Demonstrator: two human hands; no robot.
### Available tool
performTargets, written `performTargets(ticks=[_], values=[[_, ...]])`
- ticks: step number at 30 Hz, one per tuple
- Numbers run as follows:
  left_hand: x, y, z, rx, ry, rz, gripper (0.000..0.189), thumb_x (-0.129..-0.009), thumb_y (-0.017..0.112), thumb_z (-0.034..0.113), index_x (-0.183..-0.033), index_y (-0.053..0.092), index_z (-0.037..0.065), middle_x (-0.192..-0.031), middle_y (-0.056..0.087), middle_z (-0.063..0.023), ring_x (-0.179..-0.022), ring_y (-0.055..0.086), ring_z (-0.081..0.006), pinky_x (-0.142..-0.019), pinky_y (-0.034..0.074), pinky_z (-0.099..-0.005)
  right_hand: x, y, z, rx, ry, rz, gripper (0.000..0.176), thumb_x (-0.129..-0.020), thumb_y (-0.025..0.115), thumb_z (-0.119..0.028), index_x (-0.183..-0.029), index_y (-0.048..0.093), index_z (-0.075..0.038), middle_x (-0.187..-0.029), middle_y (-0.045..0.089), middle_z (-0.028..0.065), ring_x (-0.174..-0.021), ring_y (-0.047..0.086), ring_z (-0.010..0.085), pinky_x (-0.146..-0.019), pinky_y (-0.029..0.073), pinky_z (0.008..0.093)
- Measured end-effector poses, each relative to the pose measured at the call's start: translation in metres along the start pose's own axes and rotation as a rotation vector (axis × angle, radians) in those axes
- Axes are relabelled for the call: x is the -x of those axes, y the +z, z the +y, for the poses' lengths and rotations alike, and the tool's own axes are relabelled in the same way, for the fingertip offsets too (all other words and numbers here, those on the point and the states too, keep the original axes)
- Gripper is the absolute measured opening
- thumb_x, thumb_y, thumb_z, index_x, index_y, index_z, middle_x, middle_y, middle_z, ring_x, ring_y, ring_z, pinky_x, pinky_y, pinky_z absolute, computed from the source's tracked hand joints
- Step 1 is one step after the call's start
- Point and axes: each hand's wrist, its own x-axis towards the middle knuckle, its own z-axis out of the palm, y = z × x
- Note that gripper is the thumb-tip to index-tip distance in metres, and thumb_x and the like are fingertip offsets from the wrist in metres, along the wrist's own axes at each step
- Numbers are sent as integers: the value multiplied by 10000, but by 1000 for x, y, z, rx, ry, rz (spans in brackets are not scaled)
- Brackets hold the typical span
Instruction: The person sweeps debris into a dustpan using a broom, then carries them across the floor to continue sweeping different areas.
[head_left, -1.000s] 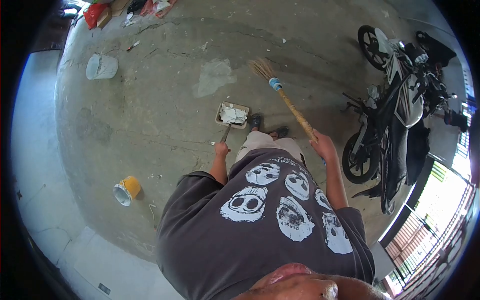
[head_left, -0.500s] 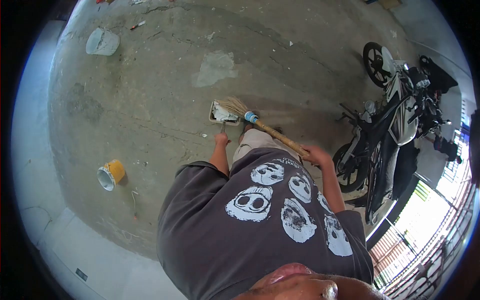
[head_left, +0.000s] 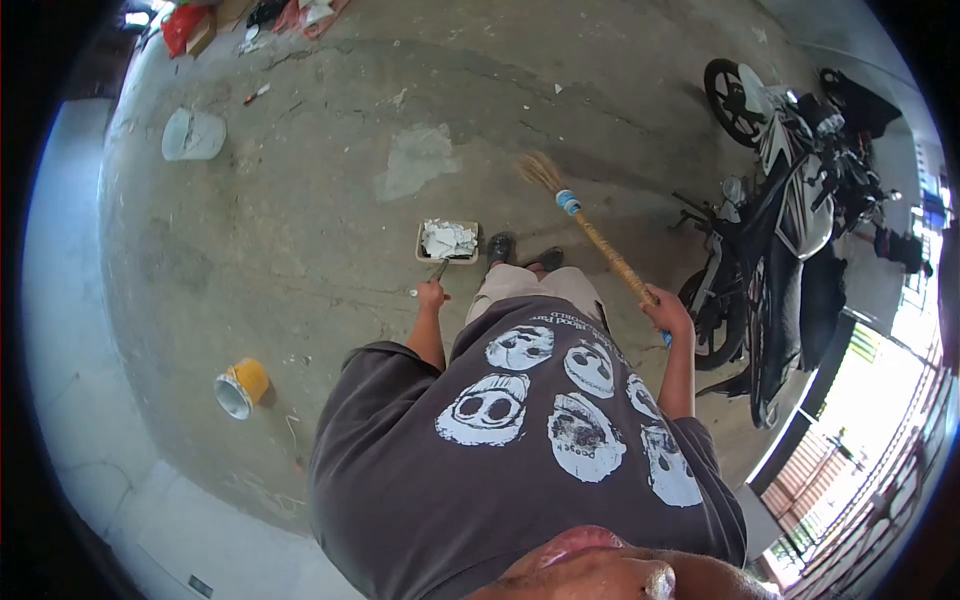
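On the concrete floor (head_left: pixel 330 170), just left of the person's shoes (head_left: pixel 501 248), sits a dustpan (head_left: pixel 463 261) holding white scraps (head_left: pixel 448 240) (flakes of something, too small to identify). The left hand (head_left: pixel 431 295) is wrapped around the dustpan's handle (head_left: pixel 438 270) at its near edge, and is much the closer hand to it. The right hand (head_left: pixel 665 308) grasps a broom (head_left: pixel 605 245) toward the end away from its bristles (head_left: pixel 541 170).

What matters most, I judge, is how bristles and dustpan stand to each other: the broom's long axis slants forward and leftward from the right hand, putting the bristles beyond the dustpan's far right corner, apart from its rim. Whether their tips touch the floor, I cannot tell. Toward the floor's left edge are a white bucket (head_left: pixel 195 137) and, nearer the person, a yellow bucket (head_left: pixel 243 387); a motorcycle (head_left: pixel 815 215) stands toward the right edge.

Half a second ago the bristles lay at the dustpan's right edge, partly over it; now they are off to the right and the scraps show uncovered. The left hand's hold looks unchanged.
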Motion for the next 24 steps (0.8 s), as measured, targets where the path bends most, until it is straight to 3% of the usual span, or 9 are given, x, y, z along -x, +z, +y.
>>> performTargets(ticks=[4, 6, 7, 9, 16, 18, 22, 24], values=[[1, -13, 18, 186, 10, -143, 348, -884, 463, 183, -666, 506, -84, -538, 505, -116, -421, 601, -268, -415, 534, -361, -11, 10, 29, -113, 46, 106, 548, -812, 651, -172, -1328, 484, -95, -809, 640, 110, -482, 554, 141, -461, 474, 307], [-7, -14, 21, -337, 639, -135, 342, -874, 458, 174, -658, 497, -87, -527, 497, -108, -414, 600, -267, -422, 536, -358, -14, 11, 37, -163, 18, 135, 537, -815, 643, -172, -1322, 487, -89, -791, 636, 112, -477, 561, 145, -456, 476, 309], [-13, -11, 24, -346, 651, -139, 342, -874, 458, 174, -658, 497, -87, -527, 497, -108, -414, 600, -267, -422, 536, -358, -17, 12, 40, -193, 43, 179, 521, -817, 636, -174, -1310, 496, -82, -768, 632, 106, -474, 571, 151, -451, 480, 314], [1, -9, 67, 134, 21, -153, 355, -869, 454, 191, -677, 506, -104, -547, 523, -124, -425, 613, -276, -425, 524, -368, -24, 13, 47, -241, 73, 224, 505, -818, 629, -175, -1298, 505, -76, -745, 627, 101, -471, 581, 158, -447, 483, 319], [-27, 17, 126, -143, 45, -144, 385, -876, 438, 219, -694, 509, -113, -563, 545, -156, -473, 639, -297, -418, 502, -379, -70, -10, 47, -395, 123, 237, 450, -833, 617, -181, -1260, 532, -68, -690, 606, 97, -464, 587, 167, -437, 482, 326], [-46, 28, 129, -330, 463, -219, 367, -876, 439, 211, -733, 509, -120, -573, 548, -148, -480, 641, -304, -416, 497, -386, -90, -25, 43, -428, 128, 223, 449, -834, 616, -185, -1260, 533, -71, -687, 604, 97, -465, 587, 169, -437, 481, 325], [-71, 65, 168, -380, 268, -150, 370, -879, 441, 210, -782, 510, -140, -632, 570, -168, -492, 645, -309, -423, 506, -387, -141, -66, 30, -419, 111, 219, 444, -841, 612, -192, -1261, 531, -73, -685, 599, 91, -478, 589, 168, -442, 480, 324], [-65, 83, 212, -362, -18, -196, 383, -880, 450, 202, -890, 486, -179, -745, 593, -206, -505, 647, -318, -440, 527, -380, -169, -98, 15, -400, 112, 212, 443, -842, 611, -194, -1260, 530, -71, -690, 600, 94, -484, 591, 167, -444, 481, 324]])
